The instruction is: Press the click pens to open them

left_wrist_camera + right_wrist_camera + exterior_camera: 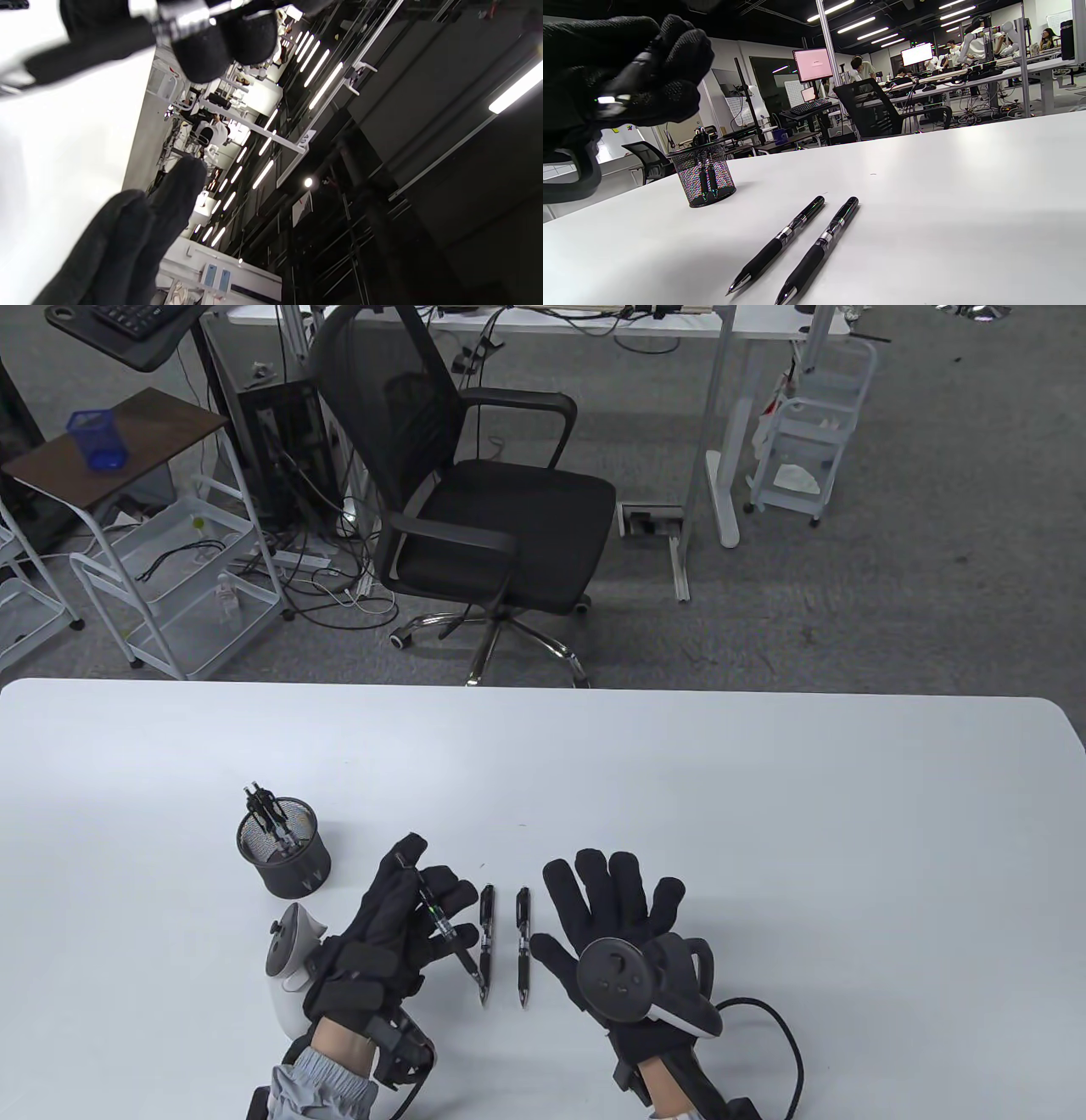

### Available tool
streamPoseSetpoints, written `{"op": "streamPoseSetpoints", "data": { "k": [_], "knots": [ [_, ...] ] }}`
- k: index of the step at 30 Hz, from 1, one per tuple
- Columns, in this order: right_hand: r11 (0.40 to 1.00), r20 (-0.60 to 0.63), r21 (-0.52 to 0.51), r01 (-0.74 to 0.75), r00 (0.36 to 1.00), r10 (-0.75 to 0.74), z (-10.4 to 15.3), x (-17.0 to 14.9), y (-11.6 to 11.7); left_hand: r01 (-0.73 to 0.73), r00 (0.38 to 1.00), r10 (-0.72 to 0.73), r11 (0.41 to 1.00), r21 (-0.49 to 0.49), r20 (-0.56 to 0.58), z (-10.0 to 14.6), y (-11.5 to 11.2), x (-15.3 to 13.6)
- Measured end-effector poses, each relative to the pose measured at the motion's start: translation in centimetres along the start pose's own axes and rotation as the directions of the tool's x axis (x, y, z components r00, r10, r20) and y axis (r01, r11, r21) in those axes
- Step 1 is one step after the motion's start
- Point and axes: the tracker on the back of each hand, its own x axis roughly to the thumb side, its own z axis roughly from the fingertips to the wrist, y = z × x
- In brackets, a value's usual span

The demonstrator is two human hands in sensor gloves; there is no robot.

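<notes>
My left hand grips a black click pen above the table, its tip slanting toward the table's near edge. A fingertip sits at the pen's top end. In the left wrist view the fingers curl round the pen's silver band. Two more black click pens lie side by side on the white table, between my hands. They also show in the right wrist view. My right hand lies flat and open beside them, holding nothing.
A black mesh pen cup with several pens stands left of my left hand. Beyond the table's far edge stand a black office chair, white wire carts and desks.
</notes>
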Motion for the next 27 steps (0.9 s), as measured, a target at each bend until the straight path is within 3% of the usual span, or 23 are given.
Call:
{"op": "streamPoseSetpoints", "data": {
  "k": [7, 20, 25, 27],
  "knots": [
    [1.0, 0.002, -0.006, 0.0, 1.0, 0.0, 0.1, 0.0, 0.0, -0.063, 0.998, 0.062, 0.998, -0.03, -0.02, 0.2, -0.3, 0.0],
    [1.0, 0.002, -0.006, -0.001, 1.0, 0.001, 0.1, 0.0, 0.0, -0.085, 0.991, 0.113, 0.945, -0.315, 0.073, -0.2, -1.6, 0.5],
    [1.0, 0.0, -0.005, -0.001, 1.0, 0.001, 0.1, 0.0, -0.1, -0.104, 0.986, 0.141, 0.933, -0.345, 0.084, 0.1, -2.0, 0.6],
    [1.0, 0.001, -0.004, -0.002, 1.0, 0.002, 0.1, 0.0, 0.0, -0.102, 0.988, 0.133, 0.945, -0.311, 0.081, 0.2, -1.8, 0.4]
  ]
}}
